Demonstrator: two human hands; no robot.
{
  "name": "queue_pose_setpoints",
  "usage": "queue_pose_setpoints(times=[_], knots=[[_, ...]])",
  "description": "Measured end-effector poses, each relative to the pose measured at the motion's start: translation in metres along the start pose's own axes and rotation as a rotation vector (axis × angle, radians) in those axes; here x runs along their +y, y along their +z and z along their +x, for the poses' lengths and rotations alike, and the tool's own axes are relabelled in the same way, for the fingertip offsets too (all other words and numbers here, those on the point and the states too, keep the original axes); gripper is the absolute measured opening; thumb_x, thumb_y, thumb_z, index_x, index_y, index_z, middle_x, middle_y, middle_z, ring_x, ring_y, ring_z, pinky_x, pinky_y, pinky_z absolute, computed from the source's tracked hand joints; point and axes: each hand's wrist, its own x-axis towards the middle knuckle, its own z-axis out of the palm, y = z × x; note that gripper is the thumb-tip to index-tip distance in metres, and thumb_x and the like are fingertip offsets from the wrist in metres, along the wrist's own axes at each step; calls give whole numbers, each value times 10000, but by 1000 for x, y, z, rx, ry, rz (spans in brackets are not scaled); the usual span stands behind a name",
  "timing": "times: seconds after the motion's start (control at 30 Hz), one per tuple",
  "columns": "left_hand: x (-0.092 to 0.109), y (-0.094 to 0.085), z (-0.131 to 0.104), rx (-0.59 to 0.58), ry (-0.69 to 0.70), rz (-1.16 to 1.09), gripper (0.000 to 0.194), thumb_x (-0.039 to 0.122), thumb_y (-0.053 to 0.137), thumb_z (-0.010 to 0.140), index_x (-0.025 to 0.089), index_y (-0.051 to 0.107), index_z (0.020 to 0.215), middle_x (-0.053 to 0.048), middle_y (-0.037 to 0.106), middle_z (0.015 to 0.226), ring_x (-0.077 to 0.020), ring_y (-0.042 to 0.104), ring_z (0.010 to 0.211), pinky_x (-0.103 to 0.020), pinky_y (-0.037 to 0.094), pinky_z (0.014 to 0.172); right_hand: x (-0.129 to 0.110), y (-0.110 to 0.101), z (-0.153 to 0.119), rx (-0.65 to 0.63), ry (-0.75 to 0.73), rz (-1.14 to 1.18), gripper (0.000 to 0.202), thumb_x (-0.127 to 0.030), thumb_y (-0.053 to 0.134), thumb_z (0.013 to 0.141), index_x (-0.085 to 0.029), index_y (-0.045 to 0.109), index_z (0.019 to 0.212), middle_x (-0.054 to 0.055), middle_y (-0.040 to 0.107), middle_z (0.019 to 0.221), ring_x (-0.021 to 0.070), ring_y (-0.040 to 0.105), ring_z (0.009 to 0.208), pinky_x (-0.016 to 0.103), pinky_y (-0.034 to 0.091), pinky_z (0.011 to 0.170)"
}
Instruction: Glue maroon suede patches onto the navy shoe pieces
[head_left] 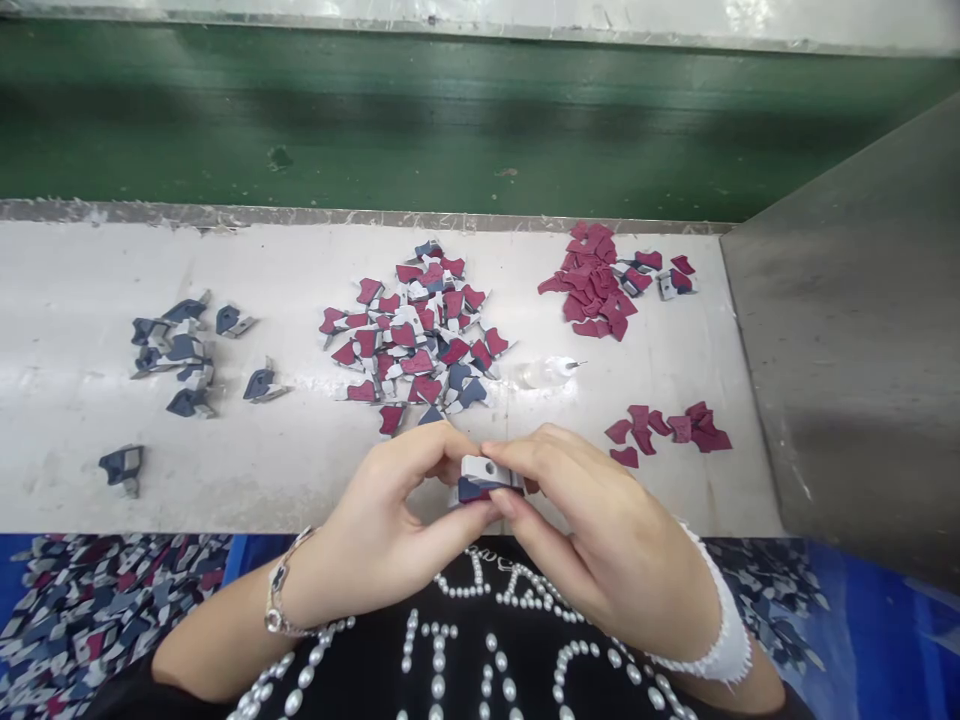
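Observation:
Between my two hands, at the table's front edge, is a small part (pixel 489 472) with a light grey top that has a round hole, a dark blue layer and a bit of red below. My left hand (pixel 409 505) pinches it from the left with thumb and fingers. From the right, my right hand (pixel 600 520) holds the same part with thumb and forefinger. Beyond the hands lies a heap of grey, blue and red parts (pixel 415 361). A small clear bottle with a thin needle tip (pixel 551 371) lies right of that heap.
Red flat pieces (pixel 592 280) are piled at the back right, with a smaller group (pixel 705 427) nearer. Blue-grey parts (pixel 184 347) lie at left. A metal panel (pixel 862 330) bounds the right side. Below the white table (pixel 285 480), a bin of parts (pixel 97 620) stands at left.

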Motion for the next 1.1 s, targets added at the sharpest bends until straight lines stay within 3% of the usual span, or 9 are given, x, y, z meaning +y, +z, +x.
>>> queue_pose_setpoints(times=[0.2, 0.33, 0.53, 0.77, 1.0, 1.1], knots=[[3, 1, 1, -1, 4, 47, 142, 138, 661, 878, 211, 610, 989, -9, 646, 813, -141, 603, 712, -272, 505, 635, 1, 2, 0, -2, 65, 16, 204, -116, 515, 983, -194, 557, 1167, 42, 681, 989, 200, 602, 903, 351, 521, 788], [0, 4, 3, -5, -34, -15, 140, 198, 679, 894, 216, 620, 1019, -11, 639, 808, -145, 611, 700, -273, 519, 621, 2, 0, -1, -2, 93, 65, 192, -151, 527, 1009, -216, 557, 1187, 15, 688, 1008, 161, 632, 916, 294, 518, 794], [-4, 6, 6, 18, -78, -195, 140, 224, 781, 832, 229, 692, 940, -13, 704, 804, -149, 656, 704, -253, 554, 605, 7, -1, -2, 4, -15, 33, 252, -124, 483, 1013, -163, 531, 1258, 49, 680, 978, 187, 607, 878, 319, 530, 778], [-12, 6, 9, -67, -296, -457, 191, 206, 835, 770, 203, 687, 890, -25, 758, 812, -189, 762, 728, -289, 656, 662, 8, 0, -3, -17, 130, 98, 231, -164, 517, 1007, -231, 545, 1227, 47, 690, 1046, 197, 667, 949, 341, 555, 818], [-18, 11, 7, -103, -302, -388, 207, 247, 829, 781, 194, 668, 899, -28, 776, 812, -185, 768, 723, -280, 641, 651, 15, 4, -8, -39, 190, 131, 235, -192, 529, 990, -233, 589, 1213, 43, 689, 954, 201, 675, 849, 361, 575, 770], [-27, -5, 15, 31, -195, 21, 238, 356, 801, 816, 202, 688, 957, -28, 760, 819, -182, 739, 711, -288, 620, 633, 22, -11, -16, -15, 220, 120, 310, -251, 539, 1005, -267, 529, 1314, 21, 696, 953, 179, 683, 821, 330, 580, 750]])
